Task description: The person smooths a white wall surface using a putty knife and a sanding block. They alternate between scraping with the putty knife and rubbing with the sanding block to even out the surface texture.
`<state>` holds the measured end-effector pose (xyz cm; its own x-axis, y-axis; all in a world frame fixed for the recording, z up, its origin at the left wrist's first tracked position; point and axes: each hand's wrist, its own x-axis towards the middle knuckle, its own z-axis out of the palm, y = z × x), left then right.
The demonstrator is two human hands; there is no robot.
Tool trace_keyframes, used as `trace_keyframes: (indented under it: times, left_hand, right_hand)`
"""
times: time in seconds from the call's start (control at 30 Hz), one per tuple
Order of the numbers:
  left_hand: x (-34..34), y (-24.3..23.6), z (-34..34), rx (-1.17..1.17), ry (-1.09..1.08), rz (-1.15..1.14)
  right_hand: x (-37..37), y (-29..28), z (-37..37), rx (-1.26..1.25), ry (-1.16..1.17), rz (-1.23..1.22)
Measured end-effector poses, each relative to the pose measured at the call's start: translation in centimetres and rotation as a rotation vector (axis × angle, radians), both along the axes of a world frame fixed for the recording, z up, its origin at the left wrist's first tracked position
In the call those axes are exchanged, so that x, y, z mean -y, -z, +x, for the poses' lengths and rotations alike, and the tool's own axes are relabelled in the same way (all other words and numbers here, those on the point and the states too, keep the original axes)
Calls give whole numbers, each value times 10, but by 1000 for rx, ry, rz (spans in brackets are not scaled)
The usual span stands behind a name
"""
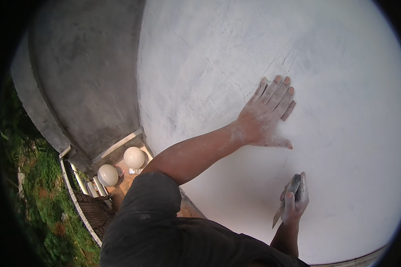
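Observation:
My left hand (265, 113) lies flat against a white, smoothed wall (343, 111), dusted with white powder, its thumb spread away from the fingers. Under those fingers it presses a dark piece of sandpaper (288, 111), whose edge shows beside the index finger; most of it is hidden. Lower and to the right, my right hand (297, 202) is closed round a putty knife (277, 216), its blade pointing down and left, apart from the wall as far as I can tell. White dust covers these fingers too.
A bare grey wall (89, 66) meets the white one at the left. Two pale round globes (134, 157) stand on the brown floor (128, 178) far below, near white pipes (93, 189) and a curved balcony edge (78, 209). Green plants (49, 196) grow beyond it.

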<state>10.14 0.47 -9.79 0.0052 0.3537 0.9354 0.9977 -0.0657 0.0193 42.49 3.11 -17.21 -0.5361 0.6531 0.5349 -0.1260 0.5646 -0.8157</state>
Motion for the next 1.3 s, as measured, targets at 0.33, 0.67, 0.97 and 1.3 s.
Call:
trace_keyframes:
  times: [0.33,0.67,0.97,1.3]
  left_hand:
    - [2,12,-3,217,-57,25]
    - [-2,4,7,263,-120,62]
    - [3,-25,-71,526,-174,265]
    - [29,-28,-84,542,-130,216]
  right_hand:
    - [-7,11,14,81,-16,-17]
    - [-8,5,7,89,-71,21]
    - [-6,6,-9,-46,-103,168]
    - [-31,32,-5,138,162,197]
